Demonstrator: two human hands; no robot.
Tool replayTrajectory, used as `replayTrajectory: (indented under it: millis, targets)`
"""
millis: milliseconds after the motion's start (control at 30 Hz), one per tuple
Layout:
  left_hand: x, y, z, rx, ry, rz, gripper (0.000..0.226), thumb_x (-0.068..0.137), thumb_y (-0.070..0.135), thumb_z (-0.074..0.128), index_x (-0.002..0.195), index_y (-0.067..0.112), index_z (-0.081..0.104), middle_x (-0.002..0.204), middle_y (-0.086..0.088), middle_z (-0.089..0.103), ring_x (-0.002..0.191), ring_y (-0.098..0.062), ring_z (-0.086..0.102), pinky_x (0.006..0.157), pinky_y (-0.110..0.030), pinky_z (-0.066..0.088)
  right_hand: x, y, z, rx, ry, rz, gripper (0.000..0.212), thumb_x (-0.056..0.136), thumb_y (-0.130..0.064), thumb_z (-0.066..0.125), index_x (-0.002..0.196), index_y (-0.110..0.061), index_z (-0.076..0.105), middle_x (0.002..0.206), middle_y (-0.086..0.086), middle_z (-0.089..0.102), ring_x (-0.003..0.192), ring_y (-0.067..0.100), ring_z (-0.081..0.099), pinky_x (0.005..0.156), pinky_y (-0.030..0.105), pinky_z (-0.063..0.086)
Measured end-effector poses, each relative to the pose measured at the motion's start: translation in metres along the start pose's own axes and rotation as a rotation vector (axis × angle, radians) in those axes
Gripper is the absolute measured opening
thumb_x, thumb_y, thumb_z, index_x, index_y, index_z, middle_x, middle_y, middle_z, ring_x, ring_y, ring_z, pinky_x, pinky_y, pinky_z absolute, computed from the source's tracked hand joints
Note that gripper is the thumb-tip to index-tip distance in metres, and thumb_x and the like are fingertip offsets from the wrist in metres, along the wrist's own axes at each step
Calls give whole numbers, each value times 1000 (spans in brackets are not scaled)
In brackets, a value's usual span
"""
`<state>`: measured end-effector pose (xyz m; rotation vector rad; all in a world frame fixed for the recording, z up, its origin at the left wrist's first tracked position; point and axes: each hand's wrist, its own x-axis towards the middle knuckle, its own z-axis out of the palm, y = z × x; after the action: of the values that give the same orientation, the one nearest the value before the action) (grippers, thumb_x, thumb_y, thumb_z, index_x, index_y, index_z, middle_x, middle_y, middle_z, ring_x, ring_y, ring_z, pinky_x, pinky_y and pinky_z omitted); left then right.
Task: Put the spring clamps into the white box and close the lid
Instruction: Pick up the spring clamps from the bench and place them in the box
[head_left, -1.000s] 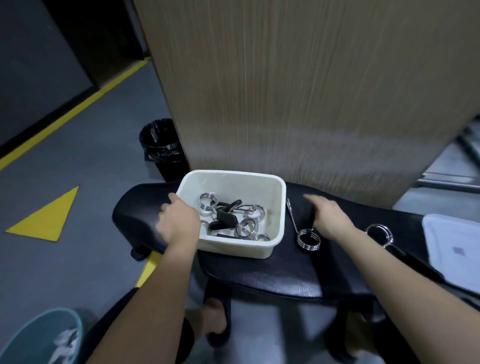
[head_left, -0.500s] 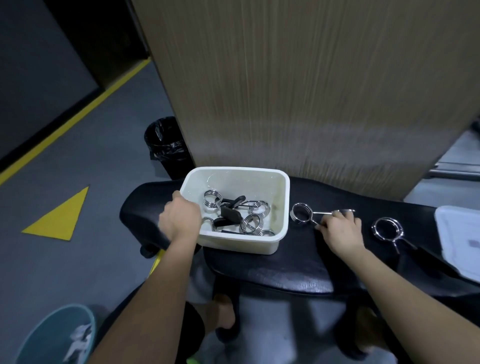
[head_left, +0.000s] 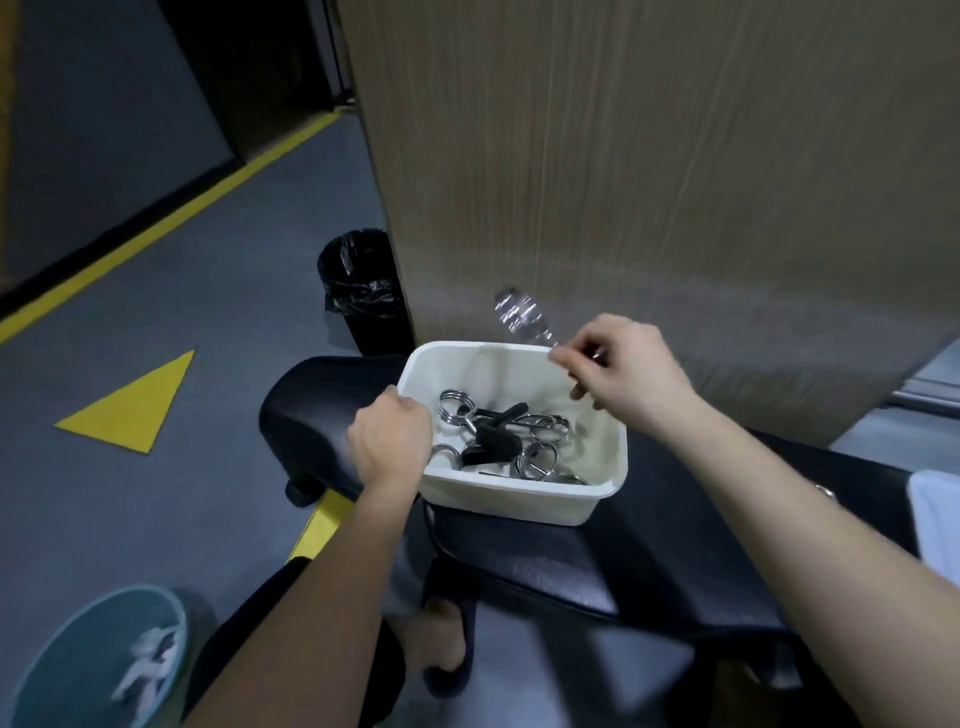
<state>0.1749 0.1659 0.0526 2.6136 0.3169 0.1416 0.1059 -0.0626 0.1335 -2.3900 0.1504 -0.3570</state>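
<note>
The white box stands open on a black padded bench. Several metal spring clamps with black handles lie inside it. My left hand grips the box's left rim. Above the box's far right corner, my right hand holds one spring clamp by its handles, its blurred coil pointing up and left. The white lid lies at the right edge, mostly cut off by the frame.
A wood-grain panel rises right behind the bench. A black bin stands on the grey floor to the left of it. A teal bin sits at the bottom left. Yellow floor markings lie to the left.
My right hand picked a spring clamp off the bench and lifted it left, over the box. My left hand stayed on the box's rim.
</note>
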Motion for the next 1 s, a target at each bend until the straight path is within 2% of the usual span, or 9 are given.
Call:
replayTrajectory:
  millis: [67,133,300,400,600,700,767,867,1000]
  targets:
    - [-2,-1,2,-9,20,-21,38,93,18,33,109,16,68,103,-18,70,96,-41,62,76,-37,45,2,-4,36,-441,-189,-148,30,93,-45,59,82,-18,68,91,0,64,81,26,69,69,38,54]
    - [-4,-1,5,1,29,-19,37,97,20,31,113,15,65,107,-18,70,97,-40,63,73,-38,41,-3,-1,73,-595,-360,-175,30,93,-46,58,91,-18,68,99,3,67,89,31,67,71,38,54]
    - [-6,-3,11,-1,43,-13,34,100,23,31,114,12,60,105,-16,70,94,-39,63,70,-39,39,-13,21,111,-80,-530,65,20,71,-46,80,79,-29,76,72,-9,66,69,10,60,68,30,52]
    - [-8,0,13,23,60,-8,32,99,24,32,111,12,59,102,-16,70,92,-38,64,73,-40,44,-18,28,113,195,-573,155,43,69,-43,86,107,-30,71,69,-8,62,59,2,52,70,24,48]
    - [-8,3,12,49,42,-11,32,99,24,30,111,13,57,99,-14,70,89,-38,64,69,-38,43,-18,32,114,267,-481,236,79,63,-31,93,133,-29,57,96,-7,72,66,4,60,78,24,54]
    - [-10,1,12,45,49,-6,31,99,24,30,110,13,57,96,-13,70,86,-37,65,71,-39,48,-23,31,115,211,-414,240,92,66,-21,90,145,-27,45,105,-7,72,66,1,61,63,14,50]
    - [-13,0,11,47,55,3,31,99,24,30,110,12,56,96,-13,70,86,-38,65,68,-38,45,-28,30,116,167,-372,283,97,65,-20,85,150,-27,38,111,-8,69,74,8,65,63,23,56]
    - [-18,-2,8,60,70,12,29,100,23,30,110,12,55,97,-13,70,85,-38,65,64,-37,41,-32,26,114,-26,-307,301,95,63,-29,79,149,-28,38,123,-6,67,104,19,65,85,38,57]
    - [-19,-1,7,69,69,21,27,99,20,32,109,11,55,96,-14,70,85,-39,66,66,-39,44,-34,18,105,-246,-220,239,82,70,-56,75,141,-35,42,105,-7,70,106,21,63,81,37,55]
